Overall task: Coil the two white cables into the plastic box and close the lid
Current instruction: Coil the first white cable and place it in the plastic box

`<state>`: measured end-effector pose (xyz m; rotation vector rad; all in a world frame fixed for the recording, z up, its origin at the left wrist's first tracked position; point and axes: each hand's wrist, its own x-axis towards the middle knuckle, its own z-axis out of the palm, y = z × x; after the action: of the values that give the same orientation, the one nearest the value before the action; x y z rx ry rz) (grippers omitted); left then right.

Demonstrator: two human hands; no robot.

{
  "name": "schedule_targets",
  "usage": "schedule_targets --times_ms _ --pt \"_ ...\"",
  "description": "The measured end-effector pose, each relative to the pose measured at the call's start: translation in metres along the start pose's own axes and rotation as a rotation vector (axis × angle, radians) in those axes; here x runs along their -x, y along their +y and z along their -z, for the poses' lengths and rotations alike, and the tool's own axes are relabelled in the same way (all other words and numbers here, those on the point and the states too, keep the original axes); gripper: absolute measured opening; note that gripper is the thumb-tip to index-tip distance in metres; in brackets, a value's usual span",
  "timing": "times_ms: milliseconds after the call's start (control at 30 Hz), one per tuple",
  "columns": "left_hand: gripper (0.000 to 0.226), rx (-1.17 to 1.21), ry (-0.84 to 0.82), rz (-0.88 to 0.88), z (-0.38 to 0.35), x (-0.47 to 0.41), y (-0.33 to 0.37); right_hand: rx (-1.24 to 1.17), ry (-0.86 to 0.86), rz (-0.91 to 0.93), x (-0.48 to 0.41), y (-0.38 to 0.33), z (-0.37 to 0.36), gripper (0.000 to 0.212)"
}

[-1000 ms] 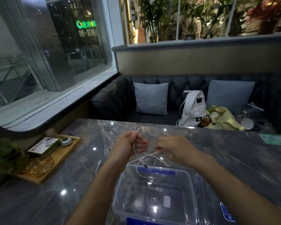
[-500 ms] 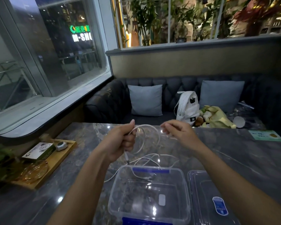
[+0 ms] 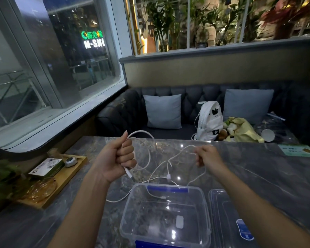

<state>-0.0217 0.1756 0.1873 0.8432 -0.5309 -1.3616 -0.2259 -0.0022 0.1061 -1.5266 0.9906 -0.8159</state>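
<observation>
Two hands: the left hand (image 3: 117,158) and right hand (image 3: 207,156) are drawing apart above the table (image 3: 258,176); a second ago they were working close together over the far rim of the box (image 3: 126,210).
Left hand: it is gripping the cables (image 3: 117,200) in a fist, thumb up. It is now carrying a round loop (image 3: 139,131) that was not formed a second ago, and a plug (image 3: 129,174) is dangling below the fist.
Right hand: it is pinching a strand between curled fingers and pulling it sideways, taking up slack for the next turn.
Cables: most of the length is hanging between the hands and trailing on the table. One strand is lying left of the box, and one end is drooping over the far rim into it. The strands are thin and crossing, so which belongs to which cable is hard to tell.
Box: it is sitting open, nearest the person, holding only that drooping end.
Lid: it is lying flat just right of the box.
Meaning: coiling is getting under way with a first turn. By my judgement, more winding is needed before anything goes in and the lid goes on.
</observation>
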Motion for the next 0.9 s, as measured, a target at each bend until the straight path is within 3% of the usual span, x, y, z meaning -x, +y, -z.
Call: schedule_targets --times_ms 67,133,200,267,300,367,467,567,733,900 --pt "0.034 0.021 -0.022 0.005 0.004 0.002 -0.002 -0.013 0.065 -0.052 -0.008 0.003 0.005 0.028" --pt "0.023 0.048 -0.059 0.019 0.006 0.004 -0.006 0.085 0.021 -0.100 -0.011 0.013 0.007 0.029" --pt "0.017 0.059 -0.104 0.034 0.005 0.004 -0.010 0.341 -0.050 -0.106 -0.010 0.021 0.006 0.028" --pt "0.014 0.033 -0.102 0.055 0.003 0.003 -0.015 0.642 -0.059 -0.040 -0.004 0.021 0.001 0.008" --pt "0.011 0.011 -0.093 0.064 0.001 0.001 -0.016 0.690 -0.035 0.027 -0.001 0.016 -0.003 0.015" --pt "0.015 -0.028 -0.078 0.089 -0.002 -0.004 -0.019 0.543 -0.053 0.195 0.006 -0.001 -0.010 0.040" --pt "0.016 -0.050 -0.155 0.139 -0.006 -0.011 -0.022 0.252 -0.257 0.389 0.024 -0.040 -0.016 0.043" --pt "0.030 -0.092 -0.229 0.195 -0.011 -0.016 -0.025 0.171 -0.489 0.472 0.037 -0.064 -0.023 0.039" --pt "0.030 -0.168 -0.308 0.225 -0.015 -0.018 -0.035 0.056 -0.363 0.601 0.036 -0.069 -0.032 0.008" --pt "0.020 -0.070 -0.301 0.163 -0.016 -0.020 -0.043 0.028 -0.259 0.578 0.031 -0.058 -0.039 0.019"
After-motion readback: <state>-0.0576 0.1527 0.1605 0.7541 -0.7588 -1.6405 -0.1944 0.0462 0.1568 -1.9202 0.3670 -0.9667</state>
